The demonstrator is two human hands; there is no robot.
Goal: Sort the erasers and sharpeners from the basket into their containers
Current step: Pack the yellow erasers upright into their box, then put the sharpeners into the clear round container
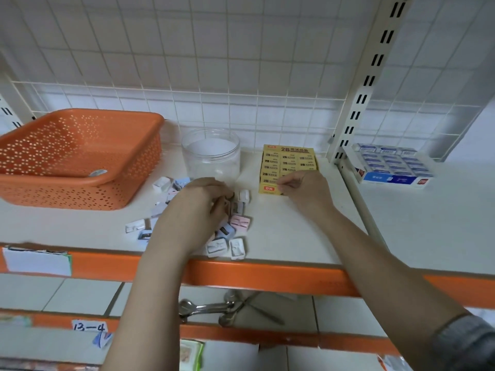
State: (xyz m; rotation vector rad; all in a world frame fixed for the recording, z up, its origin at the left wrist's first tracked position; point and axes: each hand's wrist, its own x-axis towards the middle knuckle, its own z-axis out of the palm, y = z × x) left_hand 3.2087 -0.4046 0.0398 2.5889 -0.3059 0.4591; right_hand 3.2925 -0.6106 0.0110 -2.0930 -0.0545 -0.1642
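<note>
The left hand [203, 199] covers part of the small pastel plastic sharpeners [239, 223]; what its curled fingers hold is unclear. The right hand [302, 188] hides the yellow cardboard eraser box's [288, 162] near corner

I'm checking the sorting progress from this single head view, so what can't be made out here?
- What the left hand grips: its curled fingers hide it.
- Whether the right hand pinches an eraser at the yellow eraser box: its fingers cover that spot.
- The orange basket: its near wall hides part of the floor.
- Sharpeners beneath the left forearm: hidden.
</note>
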